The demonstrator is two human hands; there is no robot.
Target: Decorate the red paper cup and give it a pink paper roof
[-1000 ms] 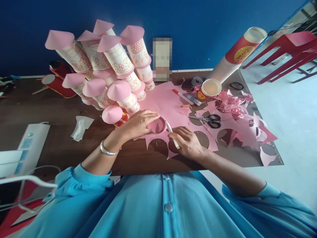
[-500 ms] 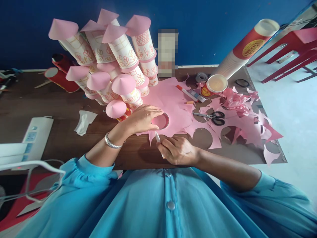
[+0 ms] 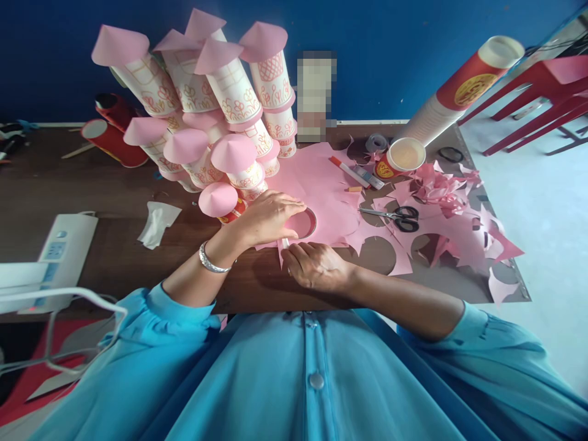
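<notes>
My left hand (image 3: 271,217) curves its thumb and fingers around the near-left side of a tape roll (image 3: 313,224), pressing it flat on a large pink paper sheet (image 3: 316,177). The sheet shows through the ring's centre. Below the ring, my right hand (image 3: 316,266) is closed around a slim white pen (image 3: 285,243). Only the pen's front end shows, pointing at the ring's lower left edge beside my left thumb. Whether the tip touches the paper cannot be made out.
Paper-cup towers (image 3: 234,98) with pink cone roofs stand at the back left. To the right lie scissors (image 3: 399,217), an orange-capped marker (image 3: 349,171) and pink paper scraps (image 3: 441,190). Stacked cups (image 3: 459,104) lean at the back right. A white power strip (image 3: 64,257) lies left.
My right hand has moved left and slightly up, taking the pen's tip toward the ring's lower left edge. My left hand still holds the tape roll in place; the camera view has shifted slightly.
</notes>
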